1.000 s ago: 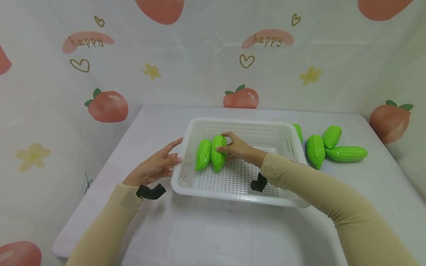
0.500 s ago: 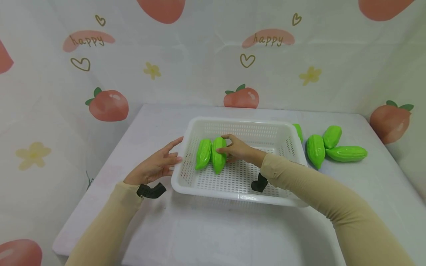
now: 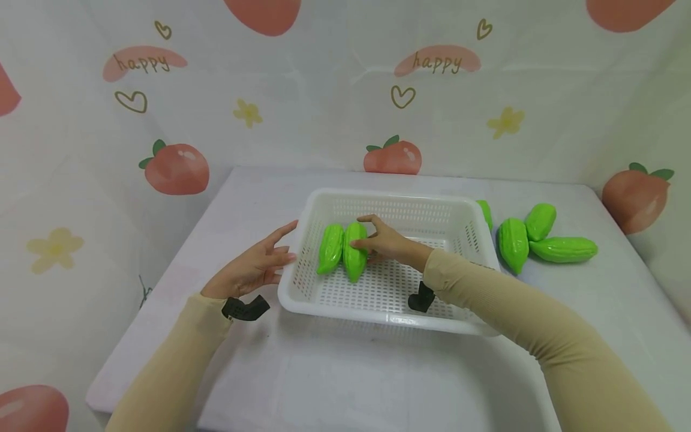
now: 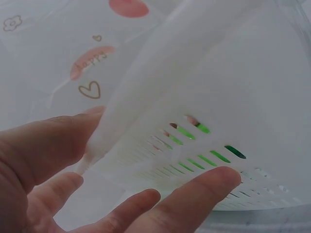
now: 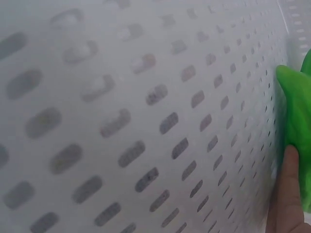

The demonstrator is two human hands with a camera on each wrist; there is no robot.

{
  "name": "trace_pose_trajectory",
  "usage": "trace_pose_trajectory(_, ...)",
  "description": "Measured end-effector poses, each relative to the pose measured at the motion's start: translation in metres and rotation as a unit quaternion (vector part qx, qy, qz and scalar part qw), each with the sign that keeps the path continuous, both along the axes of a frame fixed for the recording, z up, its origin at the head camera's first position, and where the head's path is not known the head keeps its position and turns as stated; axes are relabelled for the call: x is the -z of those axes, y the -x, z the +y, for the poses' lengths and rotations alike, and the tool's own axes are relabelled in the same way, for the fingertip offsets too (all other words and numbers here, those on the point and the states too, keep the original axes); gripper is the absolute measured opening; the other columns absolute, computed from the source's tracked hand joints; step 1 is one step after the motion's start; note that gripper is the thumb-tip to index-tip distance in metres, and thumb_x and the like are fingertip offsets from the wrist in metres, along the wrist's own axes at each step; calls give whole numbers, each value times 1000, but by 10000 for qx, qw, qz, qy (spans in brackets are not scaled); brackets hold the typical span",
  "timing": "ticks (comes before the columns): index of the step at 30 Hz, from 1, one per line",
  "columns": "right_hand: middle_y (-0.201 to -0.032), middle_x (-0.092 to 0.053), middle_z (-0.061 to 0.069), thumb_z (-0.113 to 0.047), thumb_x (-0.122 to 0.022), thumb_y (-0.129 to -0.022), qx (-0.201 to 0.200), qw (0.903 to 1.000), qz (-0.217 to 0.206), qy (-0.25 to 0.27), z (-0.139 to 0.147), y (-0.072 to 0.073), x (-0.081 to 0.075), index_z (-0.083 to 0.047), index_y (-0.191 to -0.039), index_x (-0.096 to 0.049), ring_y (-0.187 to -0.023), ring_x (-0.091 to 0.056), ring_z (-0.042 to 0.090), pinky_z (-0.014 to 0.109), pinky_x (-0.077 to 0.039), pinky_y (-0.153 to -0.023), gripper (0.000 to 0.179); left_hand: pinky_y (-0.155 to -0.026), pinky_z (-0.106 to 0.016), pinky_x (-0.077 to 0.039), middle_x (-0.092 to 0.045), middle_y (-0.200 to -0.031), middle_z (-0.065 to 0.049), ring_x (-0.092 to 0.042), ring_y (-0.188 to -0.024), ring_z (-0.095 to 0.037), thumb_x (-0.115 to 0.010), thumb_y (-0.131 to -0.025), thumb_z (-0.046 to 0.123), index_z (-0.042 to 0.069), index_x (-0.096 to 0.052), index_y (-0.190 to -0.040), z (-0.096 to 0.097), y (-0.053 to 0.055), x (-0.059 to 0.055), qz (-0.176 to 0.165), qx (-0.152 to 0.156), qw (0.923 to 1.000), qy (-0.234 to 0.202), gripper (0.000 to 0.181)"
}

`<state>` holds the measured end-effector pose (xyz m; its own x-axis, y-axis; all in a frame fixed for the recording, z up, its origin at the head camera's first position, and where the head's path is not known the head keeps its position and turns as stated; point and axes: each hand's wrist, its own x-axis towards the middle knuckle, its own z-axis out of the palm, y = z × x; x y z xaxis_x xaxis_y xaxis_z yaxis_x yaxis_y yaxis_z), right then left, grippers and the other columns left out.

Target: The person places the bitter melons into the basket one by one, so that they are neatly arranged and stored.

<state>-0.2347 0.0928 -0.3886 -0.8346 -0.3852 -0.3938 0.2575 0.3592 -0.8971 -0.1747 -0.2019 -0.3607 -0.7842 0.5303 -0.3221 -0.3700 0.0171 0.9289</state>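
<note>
In the head view, a white perforated plastic basket [image 3: 388,321] stands on the table. Two bright green, ridged bitter melons lie side by side at its left end, tips towards me. My right hand [image 3: 388,243] reaches in from the right and holds the right-hand bitter melon [image 3: 354,255], thumb on its top; the other fingers are partly hidden. The left-hand bitter melon [image 3: 330,249] lies against it. At the basket's left rim, my left hand [image 3: 251,270] touches the outer wall with extended fingers; the left wrist view shows a fingertip [image 4: 226,179] over the slots.
To the right of the basket lie more bitter melons: one upright [image 3: 513,243], one behind it [image 3: 540,222] and one lying sideways [image 3: 563,249]. Another bitter melon [image 3: 484,213] is partly hidden by the basket's right rim. A patterned cloth [image 3: 313,90] hangs behind the table.
The held bitter melon sits slightly nearer to me than a second ago, and my right index finger has lifted a little from its end. The left hand keeps its place.
</note>
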Motion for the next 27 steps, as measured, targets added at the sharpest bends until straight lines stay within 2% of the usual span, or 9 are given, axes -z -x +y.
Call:
trace_pose_trajectory(6,-97,-47,11,-18,-65,-93,-39,10000,-12,-3,0,0,0,-19,-150,-22,-81,-48,18,43,-58,-84,71,-90,-46,-54,-40,-146,-16,-64,-110,-24,-59,-96,7,38,-13,-155,0,1,0,21,9,10000,46,80)
trace_pose_trajectory(15,-132,-46,24,-18,-63,-95,-118,9999,-71,-21,0,-1,-1,-15,-150,-22,-99,-50,23,43,-57,-87,69,-90,-44,-55,-41,-144,-15,-64,-109,-24,-58,-97,8,39,-14,-154,0,1,1,22,-18,10000,87,79)
trace_pose_trajectory(27,-132,-45,23,-20,-62,-95,-165,9998,-53,-125,1,-2,-1,-17,-150,-21,-97,-48,22,42,-58,-87,69,-91,-46,-54,-40,-146,-16,-64,-111,-26,-59,-96,8,40,-16,-154,1,0,1,30,-27,10000,73,79)
